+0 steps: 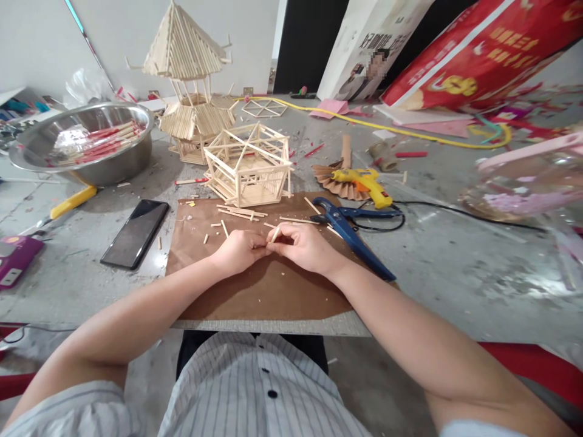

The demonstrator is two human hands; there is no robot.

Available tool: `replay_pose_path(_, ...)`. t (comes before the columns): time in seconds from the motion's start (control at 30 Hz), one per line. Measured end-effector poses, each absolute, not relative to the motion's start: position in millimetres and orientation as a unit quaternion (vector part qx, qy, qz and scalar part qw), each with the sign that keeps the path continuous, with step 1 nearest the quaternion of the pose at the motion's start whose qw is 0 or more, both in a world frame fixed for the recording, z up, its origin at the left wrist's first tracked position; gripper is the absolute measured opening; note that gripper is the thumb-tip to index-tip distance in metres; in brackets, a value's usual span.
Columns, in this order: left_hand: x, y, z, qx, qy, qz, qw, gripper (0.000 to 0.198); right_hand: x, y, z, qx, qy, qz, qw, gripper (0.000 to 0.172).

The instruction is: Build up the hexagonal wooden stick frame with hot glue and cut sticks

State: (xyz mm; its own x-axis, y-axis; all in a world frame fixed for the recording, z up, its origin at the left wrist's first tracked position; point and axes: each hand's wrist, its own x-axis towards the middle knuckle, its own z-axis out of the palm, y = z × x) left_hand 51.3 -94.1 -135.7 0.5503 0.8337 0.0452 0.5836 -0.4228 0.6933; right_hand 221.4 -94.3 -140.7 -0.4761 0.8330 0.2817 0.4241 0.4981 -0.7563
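Observation:
My left hand (239,250) and my right hand (303,246) meet over a brown board (264,291), fingers curled and pinched together on a short wooden stick (274,235). Loose sticks (241,212) lie scattered on the board just beyond my knuckles. A small stick-built frame house (249,164) stands at the board's far edge. Behind it rises a taller stick pagoda (186,79).
Blue-handled cutters (350,233) and a yellow glue gun (364,184) lie to the right. On the left lies a black phone (135,232), with a steel bowl (86,145) holding red sticks beyond it. A yellow cable (410,130), paper scraps and red banners fill the far side.

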Motion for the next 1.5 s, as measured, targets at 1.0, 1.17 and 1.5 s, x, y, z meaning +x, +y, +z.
replay_pose_path(1.0,32.6,-85.2,-118.8,0.551,0.458,0.278,0.64,0.025,251.3,-86.3,-131.7,-0.468,-0.82,0.102,0.314,0.019)
replay_pose_path(1.17,34.4,-87.3,-116.9,0.548,0.47,0.265,0.639,0.025,237.9,-94.5,-132.8,-0.416,-0.859,0.105,0.28,0.032)
replay_pose_path(1.5,34.0,-86.9,-119.8,0.593,0.467,0.269,0.598,0.022,329.2,-65.4,-128.7,-0.716,-0.695,0.026,0.06,0.045)
